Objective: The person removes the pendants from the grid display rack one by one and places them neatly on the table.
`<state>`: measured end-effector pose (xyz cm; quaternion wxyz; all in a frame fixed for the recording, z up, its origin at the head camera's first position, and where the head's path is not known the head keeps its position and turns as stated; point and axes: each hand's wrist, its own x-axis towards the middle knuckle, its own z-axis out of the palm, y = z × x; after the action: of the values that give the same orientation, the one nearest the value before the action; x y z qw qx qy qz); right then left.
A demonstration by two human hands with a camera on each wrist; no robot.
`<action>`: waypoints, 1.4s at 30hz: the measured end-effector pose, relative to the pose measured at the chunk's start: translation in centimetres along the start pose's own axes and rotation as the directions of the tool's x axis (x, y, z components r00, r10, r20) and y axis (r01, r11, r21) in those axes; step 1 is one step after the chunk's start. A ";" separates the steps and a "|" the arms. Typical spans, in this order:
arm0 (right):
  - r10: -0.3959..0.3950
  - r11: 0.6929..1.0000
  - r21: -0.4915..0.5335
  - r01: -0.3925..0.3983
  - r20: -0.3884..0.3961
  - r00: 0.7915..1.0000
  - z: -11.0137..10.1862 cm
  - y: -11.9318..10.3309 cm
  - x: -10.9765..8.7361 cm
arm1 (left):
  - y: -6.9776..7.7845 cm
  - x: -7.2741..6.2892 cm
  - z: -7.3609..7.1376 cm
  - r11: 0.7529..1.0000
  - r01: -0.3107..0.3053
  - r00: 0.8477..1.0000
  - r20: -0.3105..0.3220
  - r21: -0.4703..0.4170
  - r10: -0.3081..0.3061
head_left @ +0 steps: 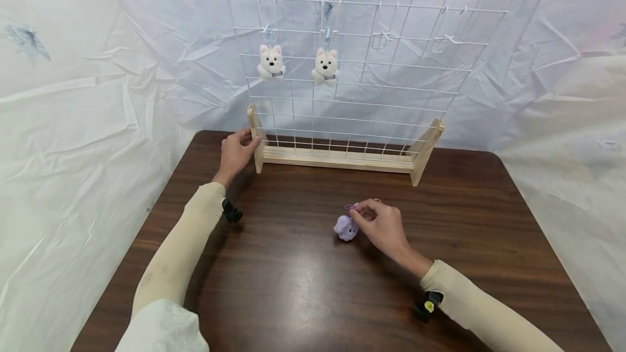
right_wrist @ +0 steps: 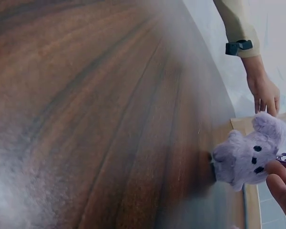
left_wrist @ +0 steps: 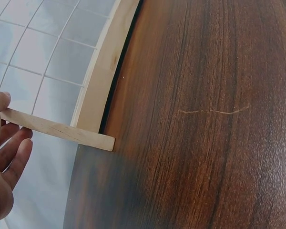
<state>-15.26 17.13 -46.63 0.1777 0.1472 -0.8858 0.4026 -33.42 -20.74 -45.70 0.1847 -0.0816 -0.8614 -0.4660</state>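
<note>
My right hand [head_left: 386, 228] pinches the purple strap of a small lilac plush keychain [head_left: 345, 229], low over the table. In the right wrist view the plush [right_wrist: 243, 160] shows dark eyes and a nose, and the strap's clasp [right_wrist: 285, 158] sits at my fingertips. My left hand [head_left: 237, 152] holds the left wooden upright [head_left: 253, 129] of a white wire grid rack [head_left: 362, 105]. Thumb and fingers lie on either side of that upright [left_wrist: 57, 129] in the left wrist view. Two white plush dog keychains [head_left: 271, 63] hang from hooks on the grid's left half.
Two hooks [head_left: 383, 35] on the grid's right half carry no plush. The rack's wooden base [head_left: 337, 161] stands at the back of the dark brown table [head_left: 293, 265]. White printed sheeting [head_left: 63, 124] surrounds the table.
</note>
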 end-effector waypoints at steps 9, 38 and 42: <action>0.046 0.999 -0.014 -0.046 0.014 0.999 0.7 0.9 1.1 | 0.2 -0.1 -0.1 1.000 0.003 1.000 0.000 0.000 -0.003; 0.111 0.988 -0.124 -0.091 0.161 0.981 1.5 2.2 3.2 | 0.0 -0.1 0.0 1.000 0.002 1.000 0.004 -0.020 -0.002; 0.113 0.986 -0.138 -0.089 0.175 0.978 1.7 2.4 3.5 | 0.0 -0.1 0.0 1.000 0.001 1.000 0.001 -0.020 -0.001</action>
<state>-19.68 16.95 -47.74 0.0841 0.1262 -0.9290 0.3375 -33.32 -20.73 -45.74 0.1831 -0.0833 -0.8570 -0.4745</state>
